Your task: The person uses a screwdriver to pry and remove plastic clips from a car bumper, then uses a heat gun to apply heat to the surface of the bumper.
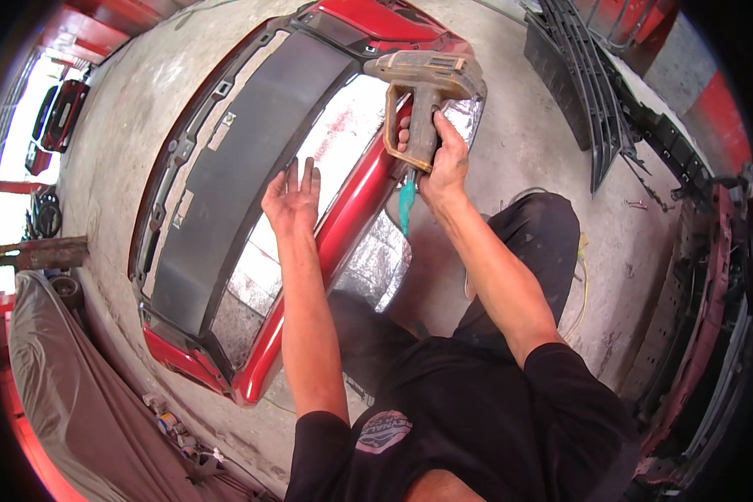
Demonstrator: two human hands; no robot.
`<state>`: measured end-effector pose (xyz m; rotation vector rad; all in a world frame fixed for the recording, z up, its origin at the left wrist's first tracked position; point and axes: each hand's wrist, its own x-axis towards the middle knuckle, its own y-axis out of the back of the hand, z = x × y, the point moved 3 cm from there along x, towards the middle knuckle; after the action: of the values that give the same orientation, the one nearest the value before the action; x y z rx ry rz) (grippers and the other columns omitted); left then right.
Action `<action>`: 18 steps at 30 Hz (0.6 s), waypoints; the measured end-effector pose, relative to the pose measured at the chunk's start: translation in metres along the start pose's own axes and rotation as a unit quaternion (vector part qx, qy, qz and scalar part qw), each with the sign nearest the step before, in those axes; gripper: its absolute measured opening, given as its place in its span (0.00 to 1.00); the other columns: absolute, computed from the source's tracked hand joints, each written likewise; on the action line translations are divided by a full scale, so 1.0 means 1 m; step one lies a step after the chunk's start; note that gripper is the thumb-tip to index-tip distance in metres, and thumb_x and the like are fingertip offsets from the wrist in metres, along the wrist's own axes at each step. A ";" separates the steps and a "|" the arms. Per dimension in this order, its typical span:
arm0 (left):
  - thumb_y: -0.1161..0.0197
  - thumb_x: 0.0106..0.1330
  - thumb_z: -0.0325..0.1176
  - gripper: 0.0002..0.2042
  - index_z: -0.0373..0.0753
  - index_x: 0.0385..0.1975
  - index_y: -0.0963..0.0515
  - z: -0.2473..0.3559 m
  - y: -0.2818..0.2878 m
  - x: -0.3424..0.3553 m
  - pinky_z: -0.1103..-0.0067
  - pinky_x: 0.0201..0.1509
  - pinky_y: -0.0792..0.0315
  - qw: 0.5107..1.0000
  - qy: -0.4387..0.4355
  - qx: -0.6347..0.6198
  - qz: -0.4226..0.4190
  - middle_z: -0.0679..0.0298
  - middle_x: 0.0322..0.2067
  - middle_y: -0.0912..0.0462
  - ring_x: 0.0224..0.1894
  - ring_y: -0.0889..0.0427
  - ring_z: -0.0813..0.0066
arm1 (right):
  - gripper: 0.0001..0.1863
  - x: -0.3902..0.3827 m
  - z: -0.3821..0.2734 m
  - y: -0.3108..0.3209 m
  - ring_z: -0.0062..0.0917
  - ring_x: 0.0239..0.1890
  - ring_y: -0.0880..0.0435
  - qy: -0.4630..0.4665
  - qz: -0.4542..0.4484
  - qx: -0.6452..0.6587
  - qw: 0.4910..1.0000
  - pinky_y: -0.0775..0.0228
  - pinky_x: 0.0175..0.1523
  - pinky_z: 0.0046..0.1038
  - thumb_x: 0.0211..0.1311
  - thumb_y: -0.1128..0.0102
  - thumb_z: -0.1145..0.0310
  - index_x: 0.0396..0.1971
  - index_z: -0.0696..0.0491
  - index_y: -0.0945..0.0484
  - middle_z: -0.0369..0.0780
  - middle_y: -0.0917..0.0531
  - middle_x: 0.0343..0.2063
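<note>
My right hand (441,155) grips the handle of a dusty grey-brown heat gun (427,67), held over the right part of a red car bumper (347,224). A cord with a teal wrap (407,206) hangs from the handle's bottom. My left hand (294,197) is open, palm up with fingers slightly bent, holding nothing, over the bumper's middle; whether it touches is unclear. The bumper lies in front of me, with a long dark grey plastic panel (230,167) and crinkled silver foil (368,259) along and beside its red strip.
Black plastic grille parts (573,84) lie at the upper right, other bumper pieces (703,284) along the right edge. My bent leg (535,251) is below the heat gun. A grey fabric cover (75,368) drapes something at the lower left, near small items (176,427) on the concrete floor (146,84).
</note>
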<state>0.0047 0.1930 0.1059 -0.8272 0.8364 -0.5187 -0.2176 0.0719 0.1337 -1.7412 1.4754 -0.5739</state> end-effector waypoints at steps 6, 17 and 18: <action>0.45 0.65 0.27 0.23 0.26 0.60 0.34 0.003 0.000 0.003 0.56 0.66 0.33 1.000 -0.005 0.013 0.021 0.49 0.65 0.32 0.65 0.31 0.43 | 0.19 -0.007 0.004 0.000 0.28 0.31 0.16 -0.035 -0.023 0.010 0.999 0.20 0.37 0.31 0.75 0.55 0.60 0.43 0.62 0.24 0.46 0.16 0.34; 0.45 0.65 0.27 0.23 0.26 0.60 0.33 0.001 0.000 0.002 0.57 0.64 0.32 0.999 -0.003 0.018 0.029 0.50 0.64 0.30 0.63 0.29 0.46 | 0.19 -0.006 0.003 0.001 0.28 0.30 0.16 -0.021 -0.012 0.021 0.999 0.20 0.37 0.30 0.75 0.55 0.59 0.44 0.62 0.24 0.46 0.16 0.34; 0.45 0.65 0.27 0.23 0.26 0.59 0.33 0.001 0.000 0.004 0.57 0.64 0.32 0.999 -0.004 0.021 0.025 0.50 0.64 0.30 0.63 0.29 0.46 | 0.19 -0.005 0.002 0.001 0.28 0.30 0.16 -0.022 -0.010 0.020 1.000 0.20 0.37 0.30 0.74 0.54 0.59 0.44 0.61 0.24 0.46 0.16 0.34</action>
<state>0.0076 0.1911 0.1043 -0.7679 0.8333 -0.4865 -0.2178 0.0776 0.1323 -1.7296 1.4083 -0.5682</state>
